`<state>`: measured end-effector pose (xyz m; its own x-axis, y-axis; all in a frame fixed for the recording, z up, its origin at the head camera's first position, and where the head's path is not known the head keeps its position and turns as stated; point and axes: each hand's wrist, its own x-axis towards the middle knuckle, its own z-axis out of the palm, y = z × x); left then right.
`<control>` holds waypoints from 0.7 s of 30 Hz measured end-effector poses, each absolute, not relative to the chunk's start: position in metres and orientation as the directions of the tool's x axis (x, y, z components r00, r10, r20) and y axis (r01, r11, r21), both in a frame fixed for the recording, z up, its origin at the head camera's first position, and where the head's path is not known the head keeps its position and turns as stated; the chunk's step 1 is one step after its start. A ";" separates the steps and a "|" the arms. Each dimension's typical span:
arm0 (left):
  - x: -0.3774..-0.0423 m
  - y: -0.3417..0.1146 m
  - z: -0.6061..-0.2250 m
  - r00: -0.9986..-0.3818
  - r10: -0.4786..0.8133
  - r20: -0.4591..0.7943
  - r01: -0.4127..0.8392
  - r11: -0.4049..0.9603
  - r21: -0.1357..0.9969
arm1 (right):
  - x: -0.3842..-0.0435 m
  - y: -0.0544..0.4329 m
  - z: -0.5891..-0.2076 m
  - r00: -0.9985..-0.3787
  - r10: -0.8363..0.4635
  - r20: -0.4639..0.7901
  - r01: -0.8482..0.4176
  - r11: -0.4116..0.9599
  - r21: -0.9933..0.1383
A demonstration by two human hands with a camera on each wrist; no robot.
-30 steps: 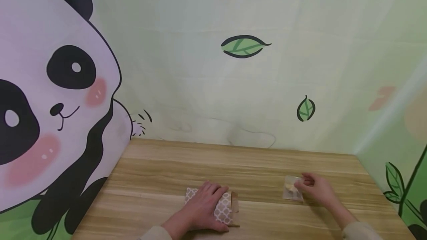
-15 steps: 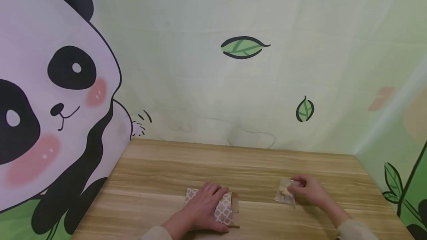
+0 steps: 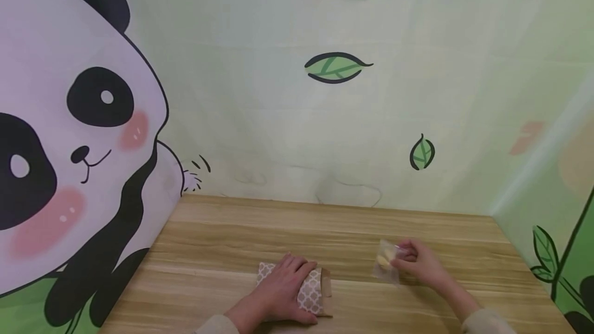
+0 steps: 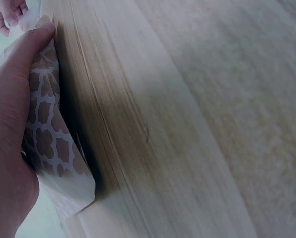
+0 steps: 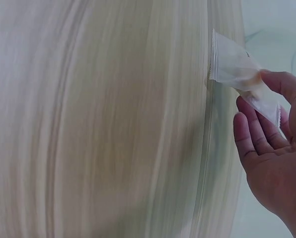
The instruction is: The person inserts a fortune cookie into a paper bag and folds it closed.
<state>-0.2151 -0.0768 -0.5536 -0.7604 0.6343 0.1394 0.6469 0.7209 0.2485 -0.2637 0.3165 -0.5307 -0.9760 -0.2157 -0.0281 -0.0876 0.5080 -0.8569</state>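
Note:
A brown paper bag (image 3: pixel 312 294) with a white lattice pattern lies on the wooden table, its open end facing right. My left hand (image 3: pixel 284 288) grips it from above, thumb on the near side and fingers on the far side. In the left wrist view the thumb runs along the patterned side of the bag (image 4: pixel 51 134). To the right of the bag, my right hand (image 3: pixel 421 266) pinches a small clear plastic packet (image 3: pixel 383 271) holding something pale yellow. The right wrist view shows the packet (image 5: pixel 232 62) between thumb and fingers, its crimped edge sticking out; its contents are blurred.
The wooden table (image 3: pixel 232 226) ends at the back against a light green cloth backdrop (image 3: pixel 260 92) printed with leaves. A large printed panda (image 3: pixel 139 179) fills the left side of the backdrop.
My right hand has moved left with the plastic packet, nearer the bag's open end, and the packet has tilted. The left hand and the paper bag have stayed in place.

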 end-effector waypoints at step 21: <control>-0.218 -0.075 -0.560 -0.755 0.636 0.160 0.654 0.714 0.248 | -0.258 0.266 -0.531 -0.943 -0.328 0.052 -0.151 0.283 -0.947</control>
<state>-0.2176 -0.0753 -0.5596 -0.7549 0.6362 0.1596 0.6544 0.7144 0.2477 -0.2577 0.2658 -0.5310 -0.9431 -0.3283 0.0519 -0.1507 0.2830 -0.9472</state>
